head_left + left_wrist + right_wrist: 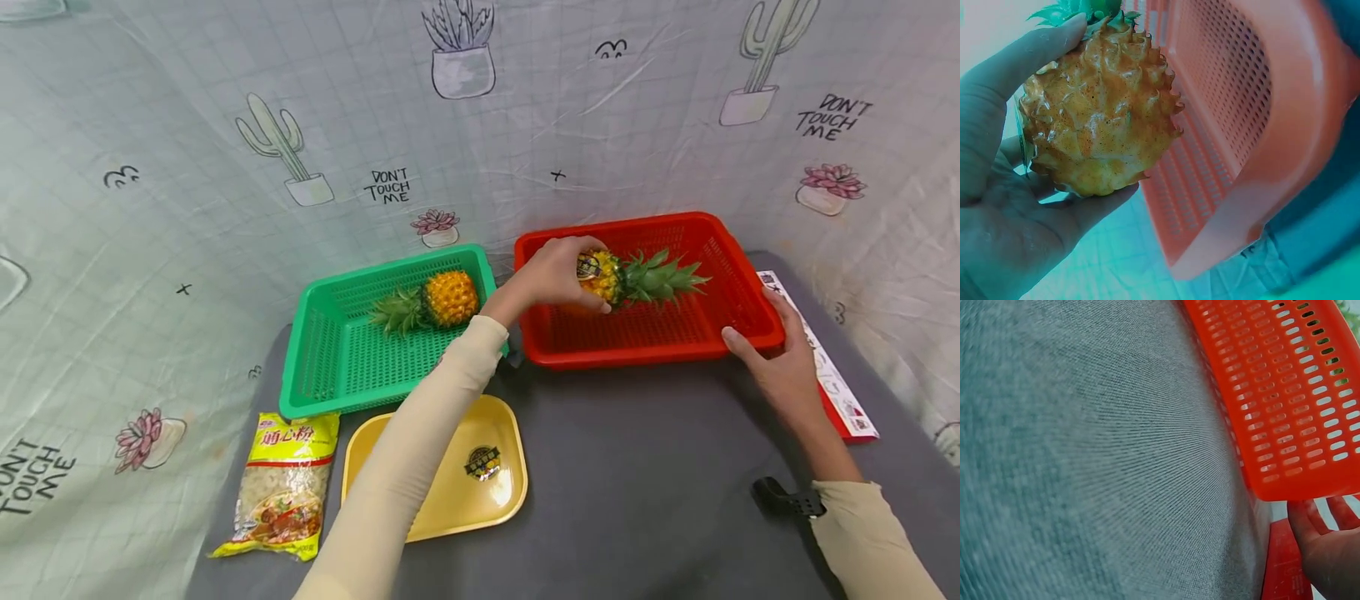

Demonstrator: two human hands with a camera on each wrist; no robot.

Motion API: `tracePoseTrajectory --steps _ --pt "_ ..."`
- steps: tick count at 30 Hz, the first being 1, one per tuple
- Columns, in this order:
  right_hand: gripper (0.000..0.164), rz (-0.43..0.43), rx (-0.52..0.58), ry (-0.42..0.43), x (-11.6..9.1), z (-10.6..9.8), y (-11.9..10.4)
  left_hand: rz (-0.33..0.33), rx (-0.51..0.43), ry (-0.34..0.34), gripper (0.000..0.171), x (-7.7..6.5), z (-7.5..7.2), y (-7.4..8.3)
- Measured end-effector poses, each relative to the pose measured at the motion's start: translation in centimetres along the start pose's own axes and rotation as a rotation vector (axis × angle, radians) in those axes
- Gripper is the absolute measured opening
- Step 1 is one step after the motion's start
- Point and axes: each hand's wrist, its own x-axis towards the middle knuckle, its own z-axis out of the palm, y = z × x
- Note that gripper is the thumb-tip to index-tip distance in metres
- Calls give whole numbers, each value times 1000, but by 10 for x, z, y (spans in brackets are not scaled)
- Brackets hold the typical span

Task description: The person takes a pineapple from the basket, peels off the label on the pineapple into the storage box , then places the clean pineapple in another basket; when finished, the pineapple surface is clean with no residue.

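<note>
My left hand [557,271] holds a small pineapple [602,283] over the left part of the red basket [622,360], its leafy crown pointing right. In the left wrist view, the thumb and fingers curve around the spiky yellow pineapple [1097,112], beside the basket's wall. At the basket's front right corner, my right hand [787,367] grips the rim, thumb in front and fingers along the right side. The right wrist view shows that hand [1335,556] against the end of the slotted basket [1272,412]; its fingertips are partly hidden.
A second pineapple [452,298] lies in the green basket [295,358] on the left. In front are a yellow tray [450,504], partly covered by the left sleeve, and a bag of pasta [285,492]. A red-and-white printed item [840,387] lies right of the red basket.
</note>
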Motion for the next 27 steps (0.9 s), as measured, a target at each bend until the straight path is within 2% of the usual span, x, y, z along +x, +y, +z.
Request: tracePoseTrajectory --steps 9,16,20,24,27 --pt "82 -18 25 18 7 -1 -2 72 29 41 81 -33 1 25" --pt "82 -17 28 3 -3 7 7 157 9 87 79 -75 8 26" --pt "80 -31 37 18 -3 6 7 195 26 99 80 -93 9 34" --pt "79 -42 60 24 1 5 5 188 47 82 82 -107 12 45" --pt "80 -31 47 21 1 2 3 163 64 38 84 -115 19 55"
